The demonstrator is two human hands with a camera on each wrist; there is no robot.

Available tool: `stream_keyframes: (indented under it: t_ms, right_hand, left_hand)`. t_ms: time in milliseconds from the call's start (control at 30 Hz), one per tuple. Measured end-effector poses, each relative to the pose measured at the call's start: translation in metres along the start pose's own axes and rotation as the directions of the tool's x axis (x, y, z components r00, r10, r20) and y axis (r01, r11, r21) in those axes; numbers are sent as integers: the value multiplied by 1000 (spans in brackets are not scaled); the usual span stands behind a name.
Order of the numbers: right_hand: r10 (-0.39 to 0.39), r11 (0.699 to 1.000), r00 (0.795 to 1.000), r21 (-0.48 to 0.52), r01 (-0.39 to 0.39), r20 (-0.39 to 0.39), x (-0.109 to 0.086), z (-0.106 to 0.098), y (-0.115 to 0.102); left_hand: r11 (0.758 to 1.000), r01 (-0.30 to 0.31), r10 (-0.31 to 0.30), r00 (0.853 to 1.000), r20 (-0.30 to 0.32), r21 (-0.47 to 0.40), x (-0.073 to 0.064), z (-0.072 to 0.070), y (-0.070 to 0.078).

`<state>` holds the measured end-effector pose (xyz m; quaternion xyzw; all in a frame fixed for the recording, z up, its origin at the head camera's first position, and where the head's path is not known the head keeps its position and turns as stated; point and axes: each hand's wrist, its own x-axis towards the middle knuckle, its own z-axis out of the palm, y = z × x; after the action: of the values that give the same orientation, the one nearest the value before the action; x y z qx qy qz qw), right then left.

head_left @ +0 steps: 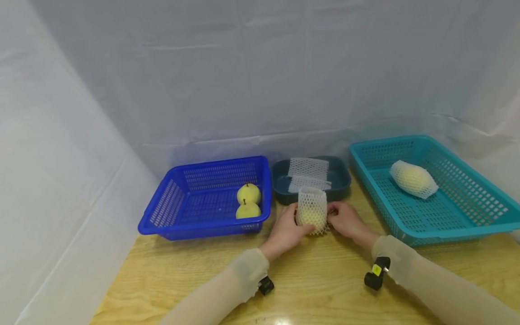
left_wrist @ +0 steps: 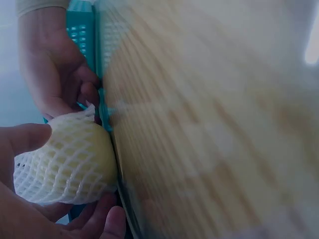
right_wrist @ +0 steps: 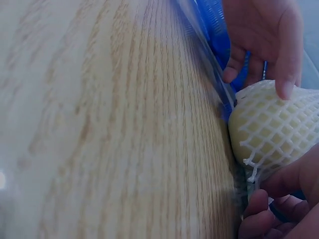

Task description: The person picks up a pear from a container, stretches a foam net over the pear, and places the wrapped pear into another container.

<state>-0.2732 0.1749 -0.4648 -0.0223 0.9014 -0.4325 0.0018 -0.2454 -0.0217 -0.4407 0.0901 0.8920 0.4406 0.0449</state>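
A yellow pear (head_left: pixel 312 219) stands on the table inside a white foam net (head_left: pixel 312 197), whose upper part rises loose above the fruit. My left hand (head_left: pixel 286 231) holds the netted pear from the left, the thumb across its front. From the right side, my right hand (head_left: pixel 347 220) pinches the net's lower edge with curled fingers. In the left wrist view the pear's bottom (left_wrist: pixel 102 157) shows bare beyond the mesh. The right wrist view shows the net's stretched edge (right_wrist: pixel 252 168) beside the right fingers.
At left, a blue basket (head_left: pixel 203 224) holds two bare pears (head_left: pixel 248 210). A dark teal tray (head_left: pixel 342 178) with flat foam nets (head_left: pixel 308 168) stands behind the hands. At right, a turquoise basket (head_left: pixel 382 198) contains a netted pear (head_left: pixel 413 179). White sheeting (head_left: pixel 243 90) hangs behind.
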Motion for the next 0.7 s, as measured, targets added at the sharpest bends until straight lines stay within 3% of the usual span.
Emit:
stream_keyframes:
  t_ms: [267,567,700]
  right_hand:
    - [-4,1000,1000,11,4,16,-3,0,0]
    - [-165,982,986,-95,163,-11,-14,-6,1]
    - [-231,971,972,-48,232,28,-20,-9,-3]
  left_hand:
    - [996,-21,20,1000,15,85,5,1,-1]
    - [993,-72,69,997,35,97,9,-1,-4]
    - [992,-65,61,997,42,109,10,-3,-5]
